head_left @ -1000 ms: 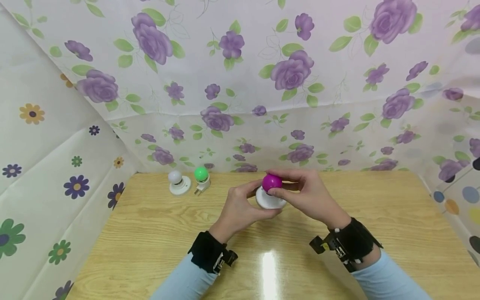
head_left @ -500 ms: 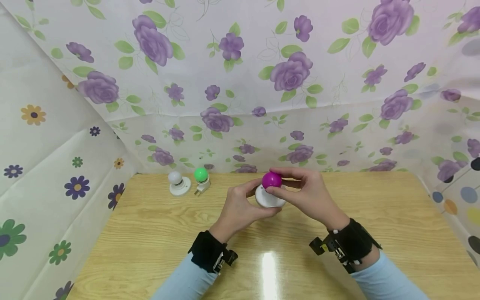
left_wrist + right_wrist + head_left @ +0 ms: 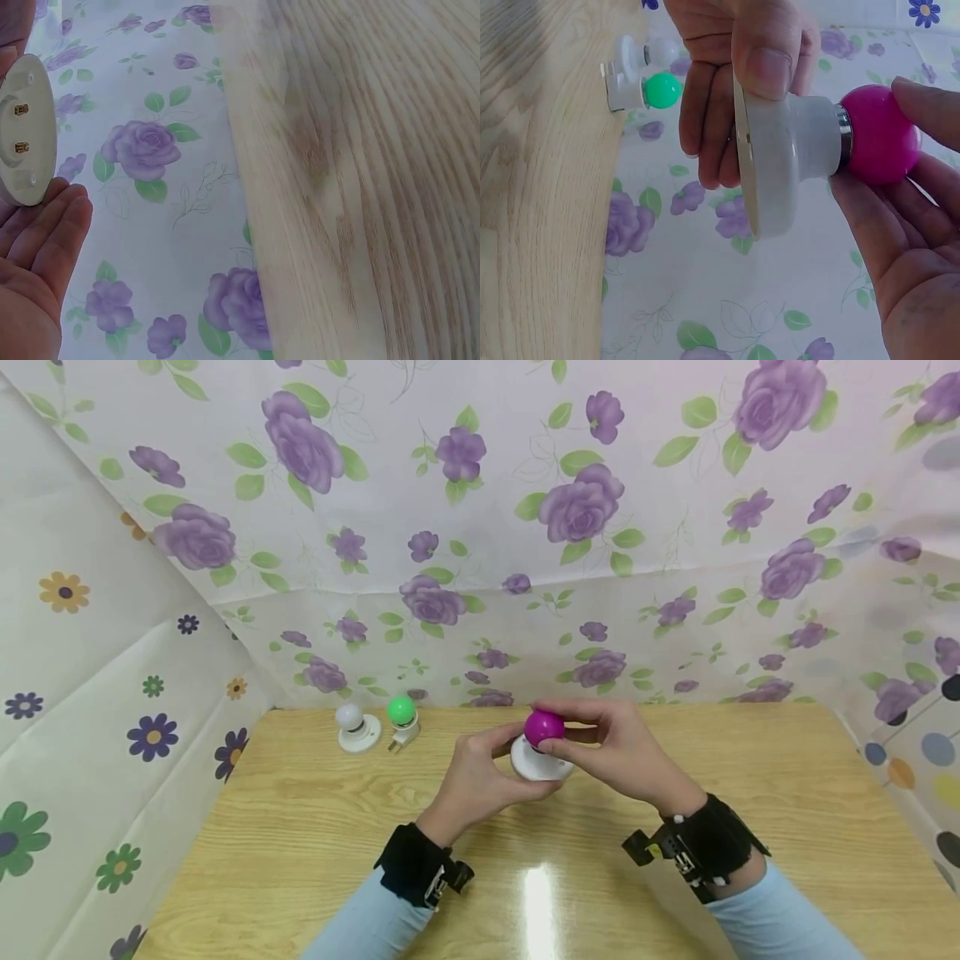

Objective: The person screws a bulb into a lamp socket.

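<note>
Magenta bulb (image 3: 543, 727) on white base (image 3: 537, 763), purple-rose backdrop (image 3: 480, 527).

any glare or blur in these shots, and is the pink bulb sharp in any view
Head view: a bright streak of glare on the table near the wrists, and the edges bow from the wide lens. Right wrist view: the pink bulb and its socket are sharp, the green bulb behind slightly soft. Left wrist view: the table is blurred, and the pink bulb is not visible.

The bulb (image 3: 543, 727) sits in the socket base (image 3: 537, 763), held above the table (image 3: 300, 827) centre between both hands. Two other bulb lamps (image 3: 358, 727) (image 3: 402, 718) stand far left, probably touching the back edge.
</note>
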`<state>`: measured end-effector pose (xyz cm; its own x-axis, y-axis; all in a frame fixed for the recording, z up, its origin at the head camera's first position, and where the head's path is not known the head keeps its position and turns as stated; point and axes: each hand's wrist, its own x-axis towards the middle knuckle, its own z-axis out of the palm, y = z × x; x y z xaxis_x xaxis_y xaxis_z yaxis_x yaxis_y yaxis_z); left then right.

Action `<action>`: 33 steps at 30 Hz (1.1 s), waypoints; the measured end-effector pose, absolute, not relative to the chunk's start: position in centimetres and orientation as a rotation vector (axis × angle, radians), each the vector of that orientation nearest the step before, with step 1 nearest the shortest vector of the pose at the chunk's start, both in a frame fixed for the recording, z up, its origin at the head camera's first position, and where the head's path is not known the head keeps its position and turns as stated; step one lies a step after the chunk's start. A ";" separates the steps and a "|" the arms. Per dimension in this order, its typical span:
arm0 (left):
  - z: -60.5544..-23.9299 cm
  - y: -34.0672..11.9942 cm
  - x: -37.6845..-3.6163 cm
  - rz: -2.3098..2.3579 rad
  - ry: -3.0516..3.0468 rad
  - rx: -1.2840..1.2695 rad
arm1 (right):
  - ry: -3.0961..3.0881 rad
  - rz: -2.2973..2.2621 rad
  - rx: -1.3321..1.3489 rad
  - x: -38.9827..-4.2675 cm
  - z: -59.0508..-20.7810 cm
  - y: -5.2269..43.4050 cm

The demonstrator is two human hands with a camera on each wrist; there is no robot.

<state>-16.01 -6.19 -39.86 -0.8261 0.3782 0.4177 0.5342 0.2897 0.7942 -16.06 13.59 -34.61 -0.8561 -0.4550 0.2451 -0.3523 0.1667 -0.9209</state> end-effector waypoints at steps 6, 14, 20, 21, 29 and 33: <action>-41.4 -6.1 -16.7 -1.545 -2.394 -0.809 | 2.359 -1.881 -0.744 -15.8 -34.7 13.3; -40.0 -5.8 -15.8 -1.540 -2.395 -0.714 | 2.448 -1.961 -0.756 -15.7 -35.5 12.9; -39.8 -6.2 -15.8 -1.599 -2.418 -0.778 | 2.388 -1.817 -0.837 -16.5 -35.8 13.8; -39.8 -6.2 -15.8 -1.601 -2.420 -0.789 | 2.367 -1.802 -0.854 -16.7 -36.0 13.9; -40.0 -6.3 -15.9 -1.621 -2.408 -0.830 | 2.297 -1.793 -0.824 -16.9 -35.9 13.9; -39.9 -6.2 -15.8 -1.635 -2.388 -0.820 | 2.308 -1.832 -0.763 -16.1 -34.9 13.5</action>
